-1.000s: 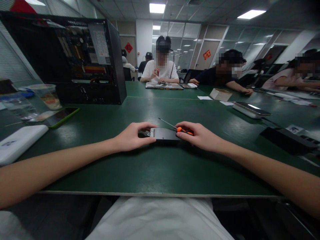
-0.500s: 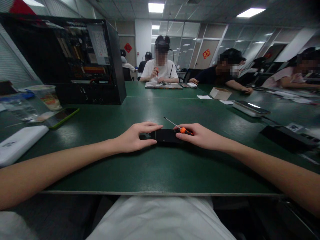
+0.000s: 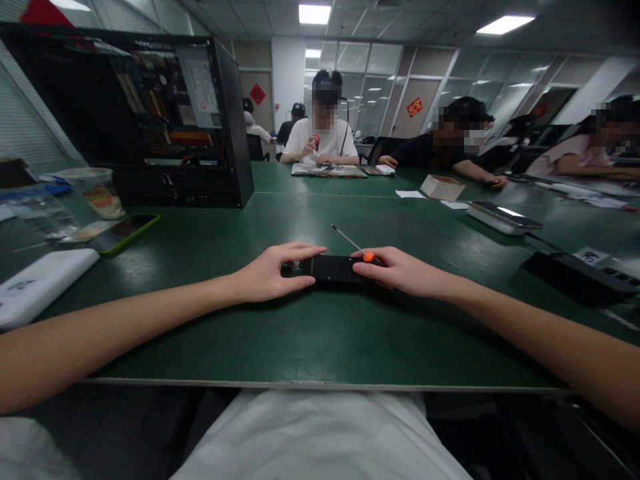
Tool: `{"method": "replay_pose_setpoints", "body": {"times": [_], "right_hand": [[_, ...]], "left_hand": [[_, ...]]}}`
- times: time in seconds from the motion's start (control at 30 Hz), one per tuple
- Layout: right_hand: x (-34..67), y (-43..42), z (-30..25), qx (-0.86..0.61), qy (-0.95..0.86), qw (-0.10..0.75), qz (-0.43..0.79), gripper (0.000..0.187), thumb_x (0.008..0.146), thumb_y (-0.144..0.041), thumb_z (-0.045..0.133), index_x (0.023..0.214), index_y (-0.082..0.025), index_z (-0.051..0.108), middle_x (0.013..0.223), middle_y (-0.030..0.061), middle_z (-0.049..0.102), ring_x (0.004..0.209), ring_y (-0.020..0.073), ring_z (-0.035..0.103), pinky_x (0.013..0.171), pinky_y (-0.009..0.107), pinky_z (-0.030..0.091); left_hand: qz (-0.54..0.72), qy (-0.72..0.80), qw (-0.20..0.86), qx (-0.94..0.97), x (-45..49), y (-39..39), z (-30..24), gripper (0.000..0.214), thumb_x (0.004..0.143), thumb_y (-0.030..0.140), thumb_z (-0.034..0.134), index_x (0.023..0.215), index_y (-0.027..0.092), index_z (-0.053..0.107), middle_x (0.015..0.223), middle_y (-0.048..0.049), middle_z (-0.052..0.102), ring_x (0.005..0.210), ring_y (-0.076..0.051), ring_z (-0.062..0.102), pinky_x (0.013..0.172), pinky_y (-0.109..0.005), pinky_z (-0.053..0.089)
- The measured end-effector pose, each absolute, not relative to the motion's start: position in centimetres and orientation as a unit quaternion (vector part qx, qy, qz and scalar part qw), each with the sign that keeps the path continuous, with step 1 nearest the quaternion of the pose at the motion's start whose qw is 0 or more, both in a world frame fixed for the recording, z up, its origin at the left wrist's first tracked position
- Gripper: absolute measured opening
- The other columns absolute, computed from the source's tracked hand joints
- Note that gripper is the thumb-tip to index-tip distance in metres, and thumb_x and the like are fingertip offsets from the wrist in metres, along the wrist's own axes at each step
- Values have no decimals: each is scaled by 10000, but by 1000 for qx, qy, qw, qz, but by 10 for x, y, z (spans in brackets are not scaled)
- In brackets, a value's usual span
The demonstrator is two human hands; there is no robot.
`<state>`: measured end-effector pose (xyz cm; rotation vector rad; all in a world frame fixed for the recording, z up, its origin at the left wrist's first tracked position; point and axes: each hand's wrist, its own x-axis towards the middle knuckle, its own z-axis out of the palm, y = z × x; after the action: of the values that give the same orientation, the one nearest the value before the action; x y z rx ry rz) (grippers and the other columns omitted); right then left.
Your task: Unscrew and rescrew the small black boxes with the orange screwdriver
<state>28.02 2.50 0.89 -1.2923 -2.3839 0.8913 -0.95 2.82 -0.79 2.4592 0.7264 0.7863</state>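
A flat black rectangular part [image 3: 333,269] with small screw dots on its top lies at the middle of the green table [image 3: 300,340]. My left hand [image 3: 273,273] grips its left end, thumb along the near edge and fingers along the far edge. The right end is held in my right hand [image 3: 400,270], whose palm and lower fingers are hidden from view. That same hand also keeps a screwdriver [image 3: 368,257] with an orange and black handle. Its thin metal shaft points up and away to the left, clear of the part.
At the back left stands an opened black computer case [image 3: 235,133]. A phone [image 3: 125,233], a plastic cup [image 3: 95,190] and a white power bank [image 3: 47,283] lie at left. A small box [image 3: 443,188] and a black device [image 3: 575,277] sit at right. Co-workers sit opposite.
The screwdriver has tipped a little, so its tip sits slightly higher and farther right. Both hands keep their hold on the black part with hardly any movement.
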Motion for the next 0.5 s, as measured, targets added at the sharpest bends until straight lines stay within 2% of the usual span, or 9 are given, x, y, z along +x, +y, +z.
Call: {"method": "replay_pose_setpoints", "body": {"times": [0.2,0.37,0.5], "right_hand": [[281,25,7,-440,-845,154,263,557,921,-674,479,1020,-166,685,1002,66,711,852,193,612,771,305,438],[283,29,4,-441,-851,159,239,582,902,-672,511,1085,-154,704,968,71,717,804,188,611,720,300,443],[289,31,8,-451,-834,228,222,550,833,-637,624,1069,-148,710,901,68,703,765,184,601,695,308,454]], "left_hand": [[283,271,239,888,-9,29,-8,552,904,356,712,1420,198,594,1340,-118,631,1214,-251,608,998,-343,503],[282,266,241,890,-9,29,-8,529,912,337,701,1415,208,599,1344,-120,624,1214,-243,605,989,-338,509],[284,255,218,898,-9,28,-8,505,923,332,690,1404,205,609,1339,-120,632,1212,-239,610,1054,-361,475]]}}
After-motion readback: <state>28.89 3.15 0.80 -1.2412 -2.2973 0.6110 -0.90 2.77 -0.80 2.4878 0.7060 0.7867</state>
